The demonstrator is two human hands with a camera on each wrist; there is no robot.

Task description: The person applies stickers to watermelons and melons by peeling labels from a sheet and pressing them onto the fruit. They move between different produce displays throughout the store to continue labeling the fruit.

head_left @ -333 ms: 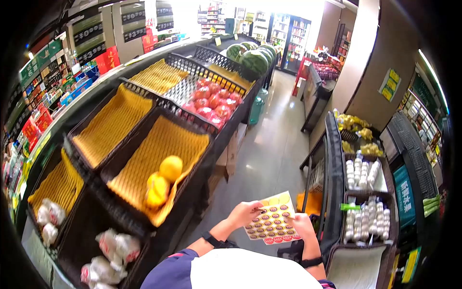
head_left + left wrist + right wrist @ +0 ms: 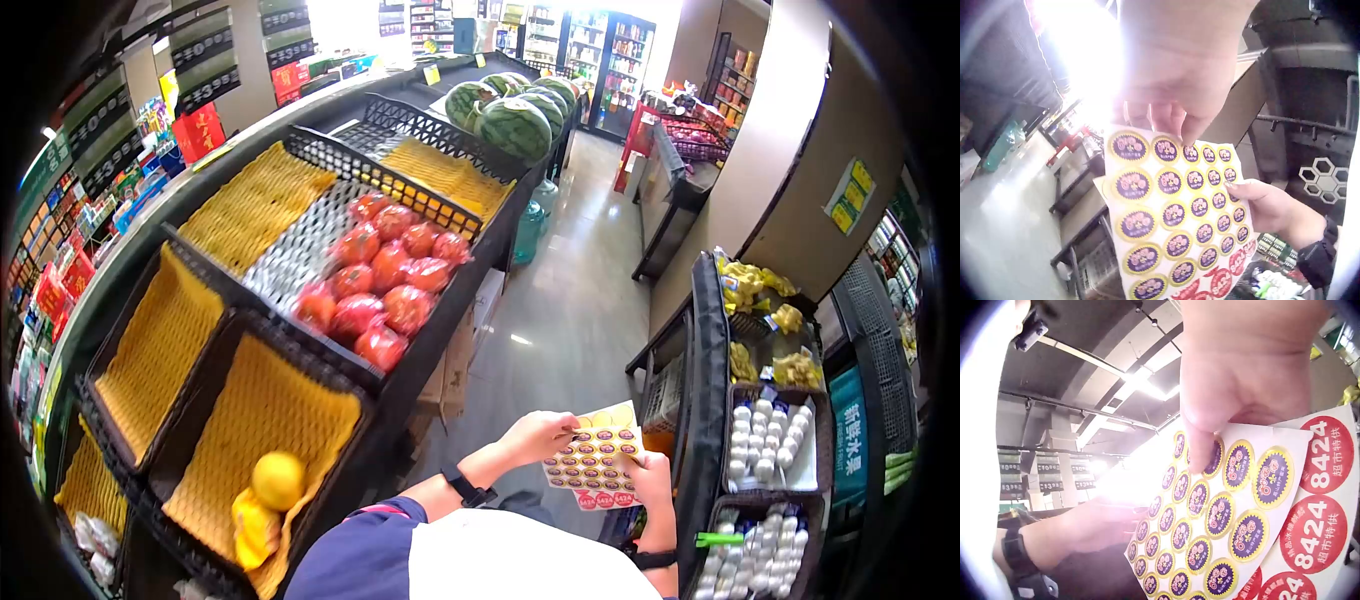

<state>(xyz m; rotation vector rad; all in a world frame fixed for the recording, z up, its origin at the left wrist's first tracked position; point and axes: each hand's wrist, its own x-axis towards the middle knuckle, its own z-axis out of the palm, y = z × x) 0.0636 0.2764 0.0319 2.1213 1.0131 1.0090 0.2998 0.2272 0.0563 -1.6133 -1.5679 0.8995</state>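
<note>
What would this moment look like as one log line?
left hand: pinches purple sticker sheet | right hand: holds same sheet | beneath: red sticker sheet | person's left: wrapped red fruit | ahead: watermelons

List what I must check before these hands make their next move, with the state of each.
1. Left hand secure: ok, it pinches the purple-and-yellow sticker sheet by its edge.
2. Right hand secure: ok, its thumb lies on the sheet's front.
3. Red 8424 sheet fully uncovered: not ok, the other sheet overlaps it.
4. One hand free: not ok, both are holding.
5. A sticker already lifted: cannot tell, fingers hide part.
6. Watermelons within reach: likely not ok, they lie beyond the wrapped red fruit.
</note>
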